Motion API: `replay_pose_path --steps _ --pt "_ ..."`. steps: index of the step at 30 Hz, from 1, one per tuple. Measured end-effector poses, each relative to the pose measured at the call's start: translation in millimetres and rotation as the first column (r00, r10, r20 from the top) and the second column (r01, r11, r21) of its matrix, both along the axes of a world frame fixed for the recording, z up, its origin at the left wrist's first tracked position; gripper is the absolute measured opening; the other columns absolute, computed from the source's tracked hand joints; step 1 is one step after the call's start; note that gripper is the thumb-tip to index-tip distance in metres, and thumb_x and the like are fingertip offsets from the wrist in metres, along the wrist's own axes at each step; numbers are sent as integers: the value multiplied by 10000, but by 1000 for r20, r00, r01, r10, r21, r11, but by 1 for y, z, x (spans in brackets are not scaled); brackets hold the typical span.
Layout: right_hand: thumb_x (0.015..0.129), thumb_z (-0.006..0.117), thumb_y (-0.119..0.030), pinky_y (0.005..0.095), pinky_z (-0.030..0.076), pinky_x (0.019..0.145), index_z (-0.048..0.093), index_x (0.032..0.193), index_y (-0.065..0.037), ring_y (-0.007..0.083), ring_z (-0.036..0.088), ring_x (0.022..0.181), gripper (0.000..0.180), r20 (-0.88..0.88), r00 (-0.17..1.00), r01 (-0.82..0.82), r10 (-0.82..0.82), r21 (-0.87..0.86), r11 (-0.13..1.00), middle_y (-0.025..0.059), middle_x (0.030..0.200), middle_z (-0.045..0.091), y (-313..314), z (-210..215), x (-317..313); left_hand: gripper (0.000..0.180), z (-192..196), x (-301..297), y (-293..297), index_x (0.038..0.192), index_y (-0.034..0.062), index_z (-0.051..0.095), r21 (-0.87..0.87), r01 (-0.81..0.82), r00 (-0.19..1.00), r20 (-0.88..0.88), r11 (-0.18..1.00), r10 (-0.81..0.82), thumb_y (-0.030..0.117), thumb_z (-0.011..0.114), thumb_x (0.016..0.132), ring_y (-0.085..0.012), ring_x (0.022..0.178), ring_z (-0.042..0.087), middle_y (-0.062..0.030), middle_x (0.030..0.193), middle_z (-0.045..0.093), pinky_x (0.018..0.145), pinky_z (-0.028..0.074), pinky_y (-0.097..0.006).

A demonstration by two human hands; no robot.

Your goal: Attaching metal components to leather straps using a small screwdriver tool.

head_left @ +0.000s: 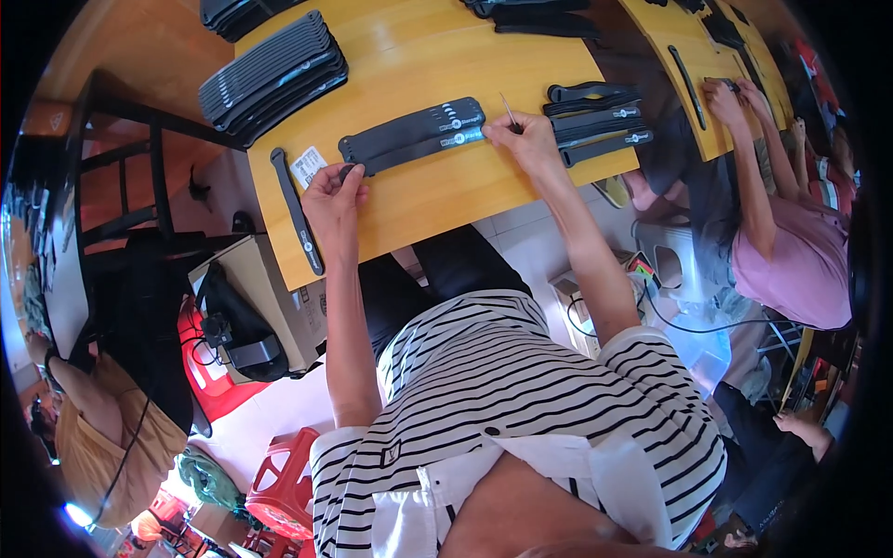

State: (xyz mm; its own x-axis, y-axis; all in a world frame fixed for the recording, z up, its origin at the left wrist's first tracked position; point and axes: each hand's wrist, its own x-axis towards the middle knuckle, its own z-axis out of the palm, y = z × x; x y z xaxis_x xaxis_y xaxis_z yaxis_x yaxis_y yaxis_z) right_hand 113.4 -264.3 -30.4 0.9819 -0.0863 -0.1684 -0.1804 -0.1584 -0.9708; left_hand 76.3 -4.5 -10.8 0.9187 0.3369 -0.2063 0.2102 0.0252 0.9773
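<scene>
Several black straps (409,139) with white and blue print lie side by side across the yellow table before me. My left hand (335,193) is closed, pinching the left end of the nearest strap between thumb and fingers. Closed at the straps' right end is my right hand (526,142), its thumb and fingertip touching the strap's tip. From its grip sticks up a thin pointed tool (511,115) with a dark handle; its exact kind is unclear. One loose black strap (296,212) lies left of my left hand, beside a white printed label (307,166).
A tall stack of black straps (274,79) stands at the table's (400,46) far left. Smaller strap bundles (595,121) lie right of my right hand. At another table on the right, a person in a pink shirt (791,256) handles straps. A cardboard box (270,288) is at lower left.
</scene>
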Motion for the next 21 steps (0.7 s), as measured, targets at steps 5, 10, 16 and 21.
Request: replay_pose_path --steps 5,10,16,21 --pt "765 650 -114 214 325 532 602 708 -8 52 430 575 129 10 999 33 -31 -171 985 -20 605 524 2 0 9 141 -11 10 0 898 -28 621 18 -9 1000 28 1000 8 82 642 811 -76 546 556 -41 696 608 516 451 -173" --pt "768 642 -164 241 348 531 596 730 -6 72 444 570 169 27 999 47 -41 -306 951 1 594 527 4 5 11 111 -13 14 -2 844 -47 612 75 -28 1000 17 997 27 55 631 806 -79 519 545 -48 658 589 477 433 -177" --pt "744 646 -221 351 441 594 618 750 -24 253 596 616 199 64 997 64 -38 -456 888 132 638 604 7 5 13 110 -14 16 -2 844 -42 587 140 -30 999 -10 990 32 53 627 804 -80 499 533 -51 650 582 454 426 -182" --pt "741 651 -217 360 442 587 617 738 -24 266 596 609 196 59 996 85 -66 -444 892 133 632 604 8 3 12 107 -17 14 -2 834 -35 581 117 -41 999 21 992 39 55 630 802 -79 488 528 -49 645 574 440 423 -185"
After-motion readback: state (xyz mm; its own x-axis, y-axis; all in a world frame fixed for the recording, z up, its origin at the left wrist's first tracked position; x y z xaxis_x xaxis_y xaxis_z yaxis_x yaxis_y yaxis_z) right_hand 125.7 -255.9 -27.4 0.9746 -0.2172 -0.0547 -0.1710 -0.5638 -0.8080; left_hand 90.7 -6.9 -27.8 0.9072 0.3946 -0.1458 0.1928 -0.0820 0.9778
